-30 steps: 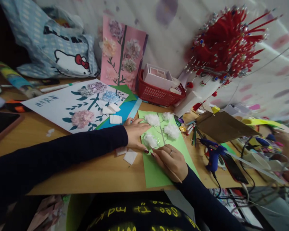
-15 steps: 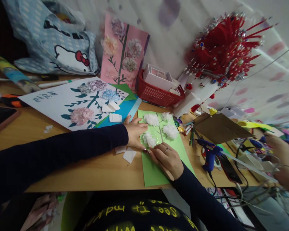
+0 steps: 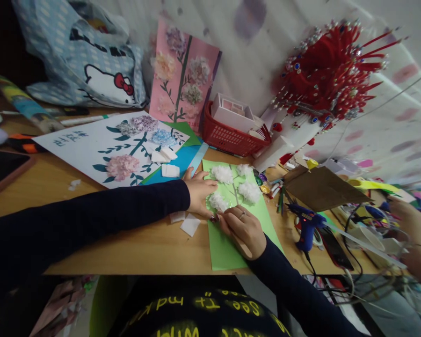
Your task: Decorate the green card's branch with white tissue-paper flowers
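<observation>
On the table lies a light green paper sheet point(image 3: 228, 248) with several white ruffled paper flowers point(image 3: 221, 174) on it, along a grey-green stem. My left hand point(image 3: 199, 193) rests over the sheet's left edge, fingers spread, its thumb beside the lower left flower point(image 3: 218, 201). Just below that flower, my right hand point(image 3: 243, 229) is closed round a flat wooden craft stick point(image 3: 244, 249), whose end sticks out under the palm. The stick's tip is hidden by my fingers. Small white paper squares point(image 3: 190, 225) lie left of the green sheet, close to my left wrist.
A white flower picture point(image 3: 70, 154) lies left, with a pink one point(image 3: 168, 89) standing behind. A red basket point(image 3: 231, 140) stands at the back. A blue glue gun point(image 3: 306, 229) with a cord stands right, near a brown board point(image 3: 326, 187). Another person's hand point(image 3: 410, 220) is far right.
The view has shifted slightly. My hands stay in nearly the same place on the green sheet, the right one still holding the craft stick. The other person's hand has shifted a little.
</observation>
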A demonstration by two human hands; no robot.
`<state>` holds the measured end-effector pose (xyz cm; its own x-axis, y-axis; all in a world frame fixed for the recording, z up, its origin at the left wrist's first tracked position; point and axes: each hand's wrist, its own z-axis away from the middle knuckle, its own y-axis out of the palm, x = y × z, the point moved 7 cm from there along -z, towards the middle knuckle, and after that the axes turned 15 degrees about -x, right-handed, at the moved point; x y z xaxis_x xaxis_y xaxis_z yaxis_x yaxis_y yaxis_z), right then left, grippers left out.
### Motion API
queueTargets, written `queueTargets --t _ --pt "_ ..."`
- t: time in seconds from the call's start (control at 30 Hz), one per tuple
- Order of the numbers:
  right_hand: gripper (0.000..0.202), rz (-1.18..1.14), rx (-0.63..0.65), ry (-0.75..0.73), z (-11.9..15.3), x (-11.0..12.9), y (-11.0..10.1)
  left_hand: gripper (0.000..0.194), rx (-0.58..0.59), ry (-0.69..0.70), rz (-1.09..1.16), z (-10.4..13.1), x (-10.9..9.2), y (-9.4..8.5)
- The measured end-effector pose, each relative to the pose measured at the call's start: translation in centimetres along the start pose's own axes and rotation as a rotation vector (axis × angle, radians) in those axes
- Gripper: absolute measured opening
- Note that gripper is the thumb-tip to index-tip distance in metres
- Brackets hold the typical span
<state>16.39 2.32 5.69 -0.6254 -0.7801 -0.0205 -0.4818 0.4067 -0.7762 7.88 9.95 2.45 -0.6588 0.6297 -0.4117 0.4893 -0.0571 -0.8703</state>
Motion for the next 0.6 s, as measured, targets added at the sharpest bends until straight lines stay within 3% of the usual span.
queueTargets --t 0.3,0.6 --pt "0.010 -0.031 -0.130 0.000 0.5 -0.1 -1.4 0.082 -0.003 -0.002 0.001 0.0 0.3 0.2" --pt "0.018 -0.109 -0.054 0.051 0.3 0.0 -0.9 0.085 0.045 -0.011 -0.046 -0.1 0.4 0.3"
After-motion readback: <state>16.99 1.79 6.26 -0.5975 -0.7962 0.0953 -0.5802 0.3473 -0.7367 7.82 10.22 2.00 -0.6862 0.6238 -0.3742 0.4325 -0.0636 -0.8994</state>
